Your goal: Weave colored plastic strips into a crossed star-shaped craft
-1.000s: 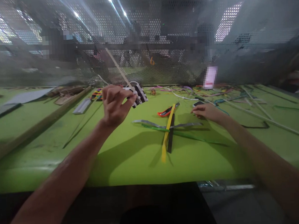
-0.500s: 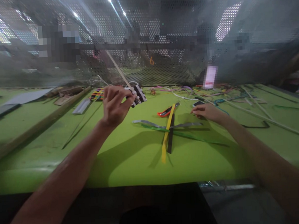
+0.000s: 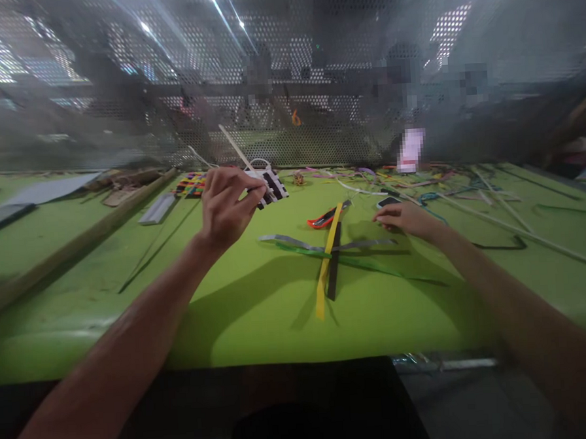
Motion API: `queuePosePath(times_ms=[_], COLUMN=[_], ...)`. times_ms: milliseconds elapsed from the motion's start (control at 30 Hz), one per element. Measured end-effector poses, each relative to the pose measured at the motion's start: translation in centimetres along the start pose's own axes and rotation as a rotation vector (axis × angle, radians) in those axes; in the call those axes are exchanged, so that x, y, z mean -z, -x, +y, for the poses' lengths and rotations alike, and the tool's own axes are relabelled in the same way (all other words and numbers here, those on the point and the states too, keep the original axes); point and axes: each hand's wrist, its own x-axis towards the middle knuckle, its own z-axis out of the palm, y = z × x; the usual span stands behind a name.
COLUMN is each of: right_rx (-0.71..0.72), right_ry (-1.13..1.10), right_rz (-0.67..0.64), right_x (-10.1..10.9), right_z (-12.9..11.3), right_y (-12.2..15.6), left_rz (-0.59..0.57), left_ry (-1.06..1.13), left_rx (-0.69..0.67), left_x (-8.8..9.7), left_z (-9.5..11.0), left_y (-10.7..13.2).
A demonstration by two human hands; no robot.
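Since the earlier views, we see the pale strip (image 3: pixel 235 145) reach less far up above our left hand (image 3: pixel 231 206), its free tip now lower; we judge that it has either slid further in or tipped away from us, and we cannot tell which. That left hand is closed in a pinch on the black-and-white woven piece (image 3: pixel 275 187), held up over the far part of the worktop (image 3: pixel 259 332), and its knuckles hide where strip and weave meet. Our right hand (image 3: pixel 403 218) has kept its place near the worktop, fingers loosely curled just beside a dark rounded object (image 3: pixel 387 203); we cannot tell whether they grip anything. Between our hands, unmoved, lie the crossed yellow strip (image 3: pixel 321 293), black strip (image 3: pixel 332 284), grey strip (image 3: pixel 279 238) and green strip (image 3: pixel 379 269), with an orange-edged tool (image 3: pixel 317 223) just behind them. A tangle of strips (image 3: pixel 366 172) crowds the back by the perforated panel (image 3: pixel 332 135), while a long wooden pole (image 3: pixel 82 234) and a pale bar (image 3: pixel 157 209) bound the left side.
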Motion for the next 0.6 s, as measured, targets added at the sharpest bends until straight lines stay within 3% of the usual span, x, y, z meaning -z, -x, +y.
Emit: queuePosePath(times_ms=[367, 600], right_rx=[-0.02, -0.055], right_ry=[-0.01, -0.082], right_rz=[0.055, 0.463], right_x=[0.1, 3.6], right_z=[0.1, 1.9], right_y=[0.0, 0.3], left_rz=[-0.036, -0.259], left_ry=[0.005, 0.032], left_rx=[0.091, 0.152], left_x=[-1.6, -2.1], left_z=[-2.4, -5.7], left_y=[1.0, 3.1])
